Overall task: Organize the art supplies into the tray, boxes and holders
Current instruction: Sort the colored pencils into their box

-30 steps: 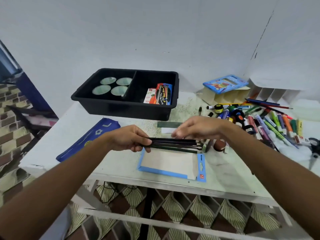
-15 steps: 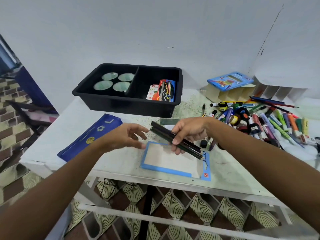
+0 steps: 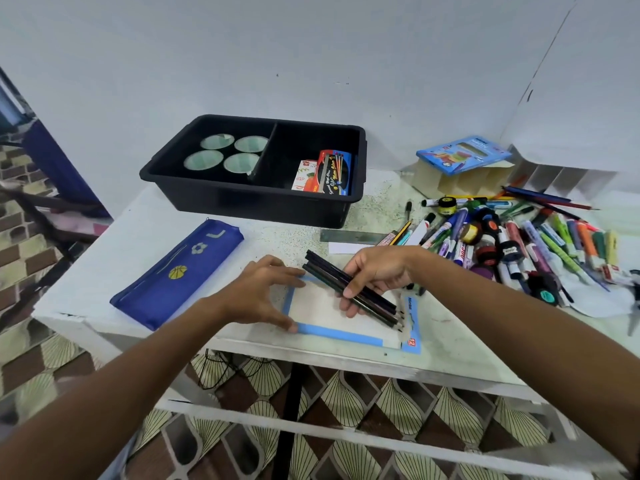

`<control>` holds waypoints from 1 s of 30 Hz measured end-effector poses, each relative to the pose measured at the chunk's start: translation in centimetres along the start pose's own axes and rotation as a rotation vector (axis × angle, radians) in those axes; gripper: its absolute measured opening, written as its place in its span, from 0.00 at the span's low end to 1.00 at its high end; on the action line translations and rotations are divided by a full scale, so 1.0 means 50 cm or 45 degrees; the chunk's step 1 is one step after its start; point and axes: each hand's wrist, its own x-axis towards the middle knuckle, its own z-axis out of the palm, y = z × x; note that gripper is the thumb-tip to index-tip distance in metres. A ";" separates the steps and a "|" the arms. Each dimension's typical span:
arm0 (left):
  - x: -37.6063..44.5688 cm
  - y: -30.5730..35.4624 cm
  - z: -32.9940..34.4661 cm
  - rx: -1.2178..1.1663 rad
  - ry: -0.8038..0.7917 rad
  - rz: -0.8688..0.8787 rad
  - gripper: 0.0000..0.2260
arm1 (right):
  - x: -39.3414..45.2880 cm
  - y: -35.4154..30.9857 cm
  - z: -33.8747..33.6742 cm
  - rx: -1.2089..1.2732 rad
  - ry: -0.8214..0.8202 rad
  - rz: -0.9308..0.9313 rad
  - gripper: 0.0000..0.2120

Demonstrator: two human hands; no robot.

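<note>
Just in front of the black tray, near the bench edge, lies a flat, blue-bordered pencil box with its pale inside facing up. The right hand grips a bundle of dark pencils above that box, fingers curled under them and thumb on top, the points aimed toward the box's labelled flap. The left hand holds nothing; its spread fingers rest on the box's left border, apparently steadying it.

The step in hand seems to be laying the pencils into the box. Done well, it calls for the bundle to be turned until it runs parallel to the box's long side, lowered flat, and released only once the pencils sit inside the border, with the left hand pinning the light card so it does not slide. Letting go while the bundle is still slanted could send pencils rolling out over the edge.

To the right of the tray, a heap of markers, pens and paint pots waits unsorted, well apart from the box. A blue pouch lies left of the box.

How many pencils are in the bundle cannot be counted, and their colours are hard to make out. The right hand hides part of the box, so how deep it is, and whether anything lies in it, stays unclear. The heap is cut off at the right edge of the view.
</note>
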 end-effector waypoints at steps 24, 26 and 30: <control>-0.013 -0.011 0.001 -0.066 0.053 -0.077 0.42 | 0.013 -0.051 0.070 -1.034 0.594 -0.085 0.06; -0.018 -0.004 0.005 0.103 0.134 0.058 0.39 | -0.009 -0.041 0.063 -1.019 0.688 -0.153 0.04; -0.020 0.045 0.043 0.434 0.344 0.513 0.29 | -0.062 -0.001 0.044 -1.045 0.738 -0.196 0.03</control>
